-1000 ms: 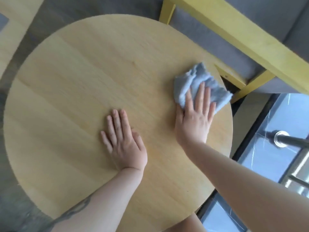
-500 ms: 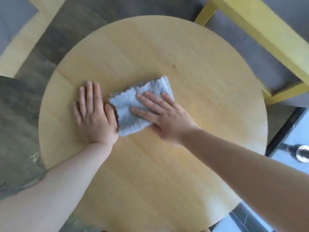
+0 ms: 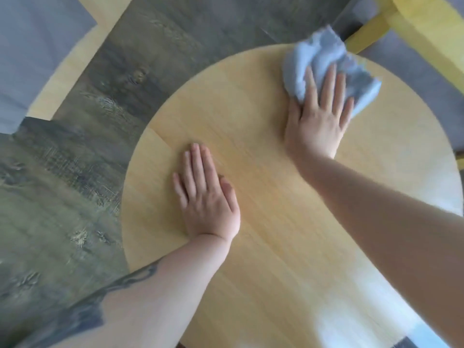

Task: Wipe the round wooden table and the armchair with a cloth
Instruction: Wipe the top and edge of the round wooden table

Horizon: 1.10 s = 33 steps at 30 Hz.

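Observation:
The round wooden table (image 3: 263, 247) fills the middle and right of the view. My right hand (image 3: 317, 121) lies flat on a crumpled light blue cloth (image 3: 316, 52) at the table's far edge, fingers spread and pressing it down. Near the table's left side my left hand (image 3: 206, 197) rests palm down on the bare wood, fingers together, holding nothing. The armchair (image 3: 426, 31) with a yellow wooden frame and grey cushion stands beyond the table at the top right.
Dark grey wood-patterned floor (image 3: 75, 184) lies to the left of the table. Another pale wooden frame with a grey cushion (image 3: 32, 51) is at the top left corner. A glossy light surface shows at the bottom right.
My right hand has swept the cloth from beside my left hand at the table's middle out to the far right edge. The left hand stays flat on the table. The camera has shifted.

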Each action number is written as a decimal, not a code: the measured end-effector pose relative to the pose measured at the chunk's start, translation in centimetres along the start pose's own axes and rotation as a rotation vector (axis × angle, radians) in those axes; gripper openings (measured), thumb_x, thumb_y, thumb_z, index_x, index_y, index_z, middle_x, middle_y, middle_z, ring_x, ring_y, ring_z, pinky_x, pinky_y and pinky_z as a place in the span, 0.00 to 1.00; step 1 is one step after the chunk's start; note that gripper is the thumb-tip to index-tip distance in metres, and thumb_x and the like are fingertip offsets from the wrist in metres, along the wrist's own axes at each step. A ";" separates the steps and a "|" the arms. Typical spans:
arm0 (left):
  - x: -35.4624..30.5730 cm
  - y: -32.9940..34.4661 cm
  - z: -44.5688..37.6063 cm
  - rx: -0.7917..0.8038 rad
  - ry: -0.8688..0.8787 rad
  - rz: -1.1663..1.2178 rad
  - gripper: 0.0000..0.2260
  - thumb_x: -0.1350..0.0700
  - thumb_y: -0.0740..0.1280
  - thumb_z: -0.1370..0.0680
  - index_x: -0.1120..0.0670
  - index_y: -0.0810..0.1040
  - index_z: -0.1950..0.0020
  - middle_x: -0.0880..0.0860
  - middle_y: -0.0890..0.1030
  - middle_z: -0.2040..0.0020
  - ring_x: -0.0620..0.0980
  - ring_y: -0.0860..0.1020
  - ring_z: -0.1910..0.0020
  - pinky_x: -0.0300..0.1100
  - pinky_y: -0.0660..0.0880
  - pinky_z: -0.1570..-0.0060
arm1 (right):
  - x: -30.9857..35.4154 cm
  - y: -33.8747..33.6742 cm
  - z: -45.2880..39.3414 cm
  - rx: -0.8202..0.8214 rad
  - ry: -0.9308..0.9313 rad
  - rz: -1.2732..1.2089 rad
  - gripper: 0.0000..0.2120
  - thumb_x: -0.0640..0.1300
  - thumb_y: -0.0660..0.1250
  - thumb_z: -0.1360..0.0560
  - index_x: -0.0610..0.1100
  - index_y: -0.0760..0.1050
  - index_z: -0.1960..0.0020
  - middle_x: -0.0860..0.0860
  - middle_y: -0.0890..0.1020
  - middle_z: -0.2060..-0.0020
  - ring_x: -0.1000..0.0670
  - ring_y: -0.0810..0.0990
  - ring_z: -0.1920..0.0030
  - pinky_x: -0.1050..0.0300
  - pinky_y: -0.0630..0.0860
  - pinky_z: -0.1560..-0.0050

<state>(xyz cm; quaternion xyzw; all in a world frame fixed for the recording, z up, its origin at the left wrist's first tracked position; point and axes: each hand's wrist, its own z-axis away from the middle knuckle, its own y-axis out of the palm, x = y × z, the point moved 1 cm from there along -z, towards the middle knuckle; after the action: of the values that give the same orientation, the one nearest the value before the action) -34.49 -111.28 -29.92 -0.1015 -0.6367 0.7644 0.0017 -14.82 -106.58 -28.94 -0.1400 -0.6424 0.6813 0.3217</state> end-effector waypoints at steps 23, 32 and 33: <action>-0.3 -0.2 -0.2 -0.035 0.006 0.019 0.27 0.53 0.52 0.21 0.58 0.54 0.22 0.54 0.55 0.22 0.53 0.53 0.23 0.55 0.49 0.27 | -2.4 -1.2 4.0 0.151 -0.089 0.035 0.25 0.52 0.54 0.20 0.55 0.56 0.23 0.50 0.47 0.21 0.48 0.43 0.22 0.44 0.41 0.24; -0.3 0.0 0.1 -0.079 0.028 0.034 0.27 0.53 0.51 0.21 0.57 0.53 0.22 0.55 0.54 0.22 0.54 0.52 0.23 0.55 0.47 0.26 | -9.3 -3.1 1.2 0.046 0.255 0.043 0.25 0.54 0.51 0.19 0.53 0.57 0.23 0.49 0.48 0.21 0.48 0.43 0.22 0.43 0.43 0.24; -0.2 0.1 0.1 -0.079 0.025 0.030 0.27 0.53 0.51 0.21 0.57 0.53 0.22 0.55 0.54 0.22 0.53 0.52 0.23 0.55 0.47 0.26 | -8.5 -2.4 3.2 0.112 -0.027 0.076 0.25 0.54 0.51 0.20 0.53 0.57 0.23 0.48 0.48 0.22 0.47 0.44 0.22 0.43 0.43 0.24</action>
<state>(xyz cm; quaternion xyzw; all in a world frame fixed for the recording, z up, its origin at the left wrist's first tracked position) -34.30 -111.41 -29.92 -0.1204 -0.6647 0.7374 -0.0058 -9.76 -114.41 -28.11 -0.1370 -0.6017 0.7297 0.2944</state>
